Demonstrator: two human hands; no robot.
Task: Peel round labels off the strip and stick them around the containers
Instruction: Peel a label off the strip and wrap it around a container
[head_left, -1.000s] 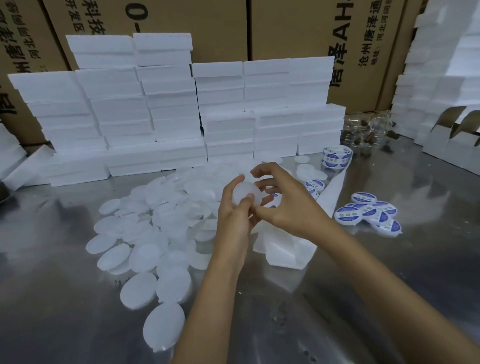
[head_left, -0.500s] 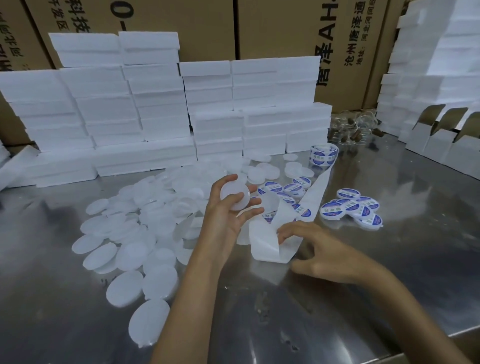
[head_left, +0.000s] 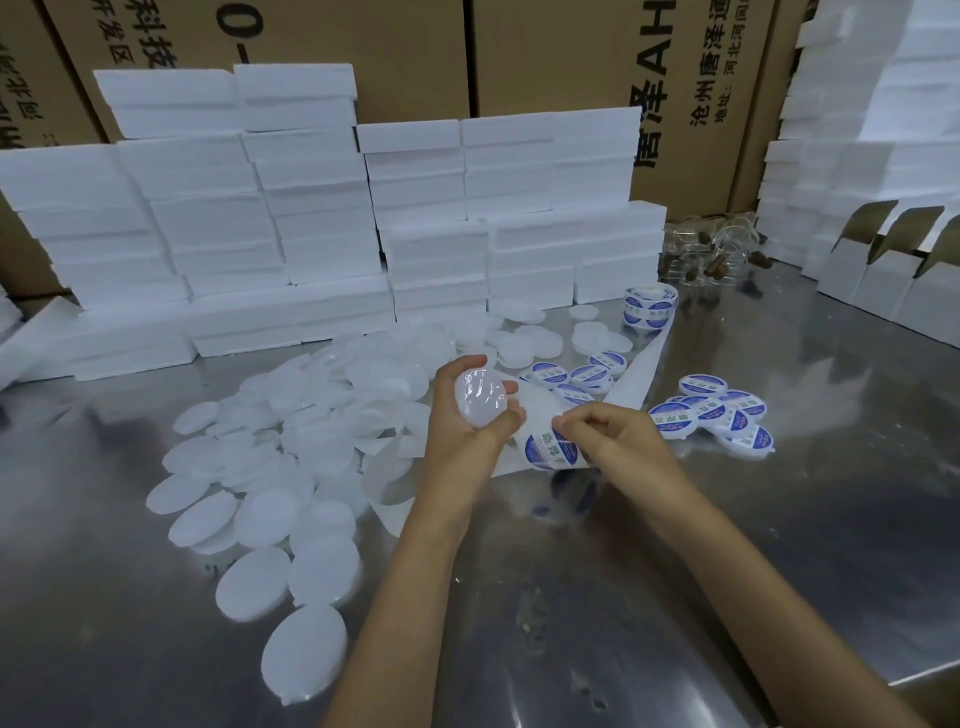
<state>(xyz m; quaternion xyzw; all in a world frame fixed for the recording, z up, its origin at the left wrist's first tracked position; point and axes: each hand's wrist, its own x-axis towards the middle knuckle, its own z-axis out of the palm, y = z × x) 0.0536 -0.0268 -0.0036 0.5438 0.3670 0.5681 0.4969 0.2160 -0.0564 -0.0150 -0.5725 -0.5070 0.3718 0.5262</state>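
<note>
One at a time here. Grips a blank container (head_left: 479, 397) in the left hand (head_left: 467, 431), fingers curled round its rim, raised over the table (head_left: 779, 545) near the middle. Pinches the edge of a round blue label (head_left: 545, 451) with the right hand (head_left: 610, 441), thumb and forefinger closed tight on it, just right of the container. Cannot tell how much of that label is already free of the strip (head_left: 636, 371), trailing off far and right toward the roll (head_left: 651, 307).

Could tear or crease the label if pulled fast or at a steep angle; probably thin stuff, quick to fold onto itself. Could glue it to the fingertips, or back onto the backing, if allowed to sag. Could drag the whole loose strip along, with nothing pinning it down, and knock the labelled containers (head_left: 582, 376) lying just beyond.

Might land crooked or bubbled, given a smooth, glossy face held only by fingers. Might also slip out of that hold under pressing and drop among the pile of blanks (head_left: 270, 467) on the left. Looks unwise to press before centring. Risks mixing with the finished batch (head_left: 711, 413) on the right if set down carelessly.
</note>
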